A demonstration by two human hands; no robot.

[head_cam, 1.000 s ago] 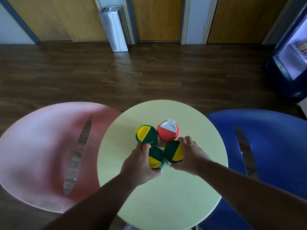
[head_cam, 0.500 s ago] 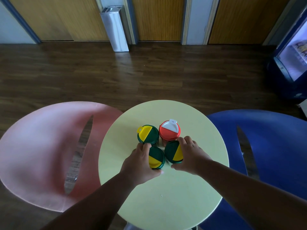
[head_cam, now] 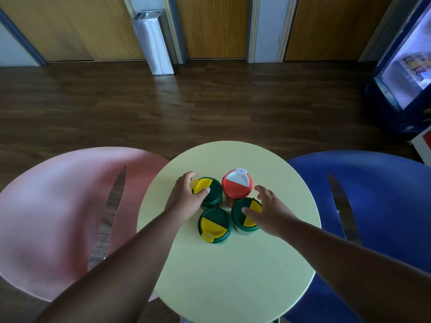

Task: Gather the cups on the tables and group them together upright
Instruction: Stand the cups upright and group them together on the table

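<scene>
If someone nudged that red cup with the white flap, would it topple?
Probably it would slide, not topple: the red cup stands upright on the flat yellow table, with green-lidded cups close beside it. It looks like light plastic, so a shove high up could tip it.

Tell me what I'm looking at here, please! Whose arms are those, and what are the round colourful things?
The camera sits on a person's head and looks down, so the arms are that person's own. There is no machine. The yellow round table stands between a pink one and a blue one. On it stand four cups with lids, seen from above, close together: three green-and-yellow, one red-and-white. The left hand curls round the far green cup. The right hand rests its open fingers on the right green cup. The near green cup stands free.
</scene>
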